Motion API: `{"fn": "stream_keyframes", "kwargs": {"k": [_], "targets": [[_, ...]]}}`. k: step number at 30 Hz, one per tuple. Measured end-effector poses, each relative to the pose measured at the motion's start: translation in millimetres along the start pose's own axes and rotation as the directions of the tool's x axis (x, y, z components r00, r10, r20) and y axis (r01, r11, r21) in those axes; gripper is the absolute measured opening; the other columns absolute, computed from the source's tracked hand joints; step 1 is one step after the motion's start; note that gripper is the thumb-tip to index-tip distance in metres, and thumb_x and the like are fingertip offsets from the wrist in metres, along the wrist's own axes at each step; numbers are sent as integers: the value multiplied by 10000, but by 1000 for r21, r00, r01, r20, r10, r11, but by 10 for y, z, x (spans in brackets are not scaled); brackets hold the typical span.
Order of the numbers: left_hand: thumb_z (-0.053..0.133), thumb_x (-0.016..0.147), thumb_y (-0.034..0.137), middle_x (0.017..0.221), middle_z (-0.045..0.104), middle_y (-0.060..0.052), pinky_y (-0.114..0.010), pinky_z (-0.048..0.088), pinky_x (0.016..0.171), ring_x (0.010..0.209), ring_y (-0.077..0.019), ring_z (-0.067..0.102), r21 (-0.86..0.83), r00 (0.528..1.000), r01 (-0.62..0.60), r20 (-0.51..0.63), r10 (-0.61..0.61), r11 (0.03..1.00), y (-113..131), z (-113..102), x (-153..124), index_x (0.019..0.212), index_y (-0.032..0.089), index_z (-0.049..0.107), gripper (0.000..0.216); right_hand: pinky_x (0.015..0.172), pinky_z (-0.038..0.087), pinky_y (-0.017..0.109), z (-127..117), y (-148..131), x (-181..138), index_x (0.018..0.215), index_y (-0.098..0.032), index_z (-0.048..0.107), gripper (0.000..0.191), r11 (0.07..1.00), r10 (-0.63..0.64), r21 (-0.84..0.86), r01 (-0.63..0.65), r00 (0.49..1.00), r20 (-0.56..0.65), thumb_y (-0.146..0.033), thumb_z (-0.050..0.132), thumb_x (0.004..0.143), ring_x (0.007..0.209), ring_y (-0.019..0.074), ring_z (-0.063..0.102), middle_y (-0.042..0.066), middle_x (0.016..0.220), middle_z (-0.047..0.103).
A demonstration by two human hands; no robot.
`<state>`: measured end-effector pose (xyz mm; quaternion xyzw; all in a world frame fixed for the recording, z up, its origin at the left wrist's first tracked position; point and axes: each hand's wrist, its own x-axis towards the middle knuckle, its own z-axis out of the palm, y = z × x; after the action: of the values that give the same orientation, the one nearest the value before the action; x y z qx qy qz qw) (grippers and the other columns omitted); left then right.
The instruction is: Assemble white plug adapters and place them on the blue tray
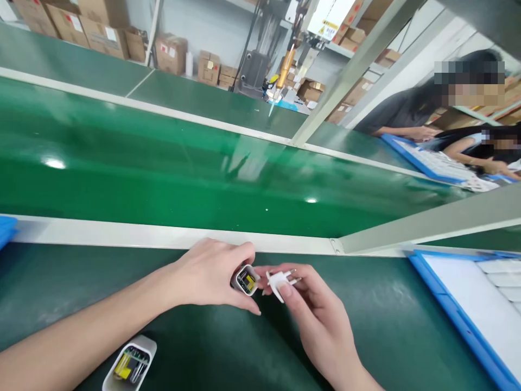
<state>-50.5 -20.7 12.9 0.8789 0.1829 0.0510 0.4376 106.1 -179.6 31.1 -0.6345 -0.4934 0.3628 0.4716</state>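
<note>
My left hand (211,274) is closed around a small white charger housing (246,280), its open end showing a yellow and black circuit inside. Just to the right of it, my right hand (315,312) pinches a white plug cap with two metal prongs (280,281). The cap sits a little apart from the housing's open end. Both hands hover over the dark green bench (211,347). A second open white housing (131,365) with components inside lies on the bench under my left forearm.
A glossy green conveyor belt (163,168) runs across behind a white rail (163,236). A blue tray (456,312) with white parts lies at the right. Another blue edge (6,228) shows far left. Two people work at the far right over another blue tray (423,160). Cardboard boxes stand behind.
</note>
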Motion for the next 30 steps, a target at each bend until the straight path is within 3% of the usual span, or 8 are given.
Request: {"fn": "stream_keyframes", "kwargs": {"k": [2,4,6,9,12,15,20,30], "targets": [[843,640,576,695,605,87,-242,240,521,597,-126,521,5,999,4,49,-4,1000,16,-1,-14,1007,254,582,554,893,534,274,8,70,36,1043,-234,663,125,993,46,114,-39,997,-66,-351,624,1019,981,184,652,57,1093,684],[820,686,522,689,607,89,-243,260,532,608,-123,533,-14,997,-17,75,18,1000,3,-6,-30,971,264,609,439,863,526,271,24,121,66,987,-219,679,152,982,70,185,-50,992,-102,-371,678,981,971,187,619,60,1080,660],[791,716,492,672,602,85,-244,271,537,606,-118,529,-25,996,-32,77,34,999,-20,-2,-40,853,248,607,334,758,521,258,43,150,90,939,-200,668,201,964,95,260,-62,988,-119,-397,703,957,853,169,585,58,1003,634],[784,704,508,650,594,82,-251,255,525,589,-116,506,-2,997,-19,77,19,1000,-33,23,-41,769,227,566,361,633,490,253,63,162,109,899,-181,619,284,945,126,317,-86,986,-106,-451,678,963,691,139,512,45,887,589],[779,706,497,664,594,81,-253,239,524,592,-113,496,14,997,-18,74,17,1000,-14,49,-34,747,218,536,372,596,475,244,60,151,96,908,-191,598,279,981,64,192,-42,992,-109,-453,651,984,664,135,513,35,877,590],[768,718,495,671,584,79,-252,240,530,598,-112,490,20,998,-32,57,31,999,0,58,-29,737,212,512,381,618,484,243,38,114,73,956,-209,618,182,996,-88,-37,87,995,-48,-383,638,1007,718,150,578,33,904,631],[744,734,513,664,578,81,-252,251,535,599,-114,495,16,998,-55,45,54,998,-13,59,-15,732,212,501,386,690,502,290,11,47,82,1078,-216,650,82,826,-325,-423,373,928,184,-234,578,1043,797,180,606,46,925,644],[732,724,510,655,578,72,-258,256,541,597,-119,504,43,995,-95,10,94,995,-43,83,-2,724,212,496,380,680,495,324,78,61,84,1075,-202,597,82,699,-423,-544,463,882,208,-150,551,1031,764,190,570,54,924,657]]}}
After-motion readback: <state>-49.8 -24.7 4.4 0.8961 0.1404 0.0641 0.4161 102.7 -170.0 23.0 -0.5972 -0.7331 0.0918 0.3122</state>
